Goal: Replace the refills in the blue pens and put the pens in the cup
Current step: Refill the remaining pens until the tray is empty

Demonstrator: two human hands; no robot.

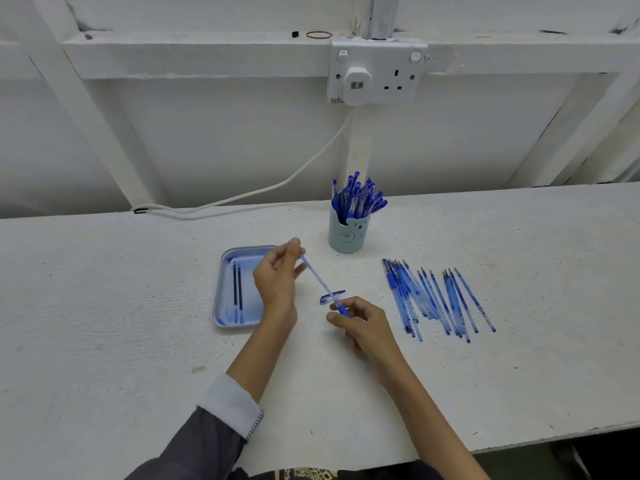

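Pen (pixel 320 280) looks thin, light and easy to bend, I think, held over the table (pixel 104 306) just right of the tray (pixel 221 299), with the left hand (pixel 277 275) pinching its pointy end and the right hand (pixel 363 323) pinching its blue end, so grip both ends softly.

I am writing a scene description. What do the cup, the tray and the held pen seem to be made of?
Cup: likely matte plastic, pale teal, smooth, with a drawn bear face. Tray: plastic or coated metal, cannot tell; its rim shines. Pen: clear plastic barrel, see-through, with a blue grip.
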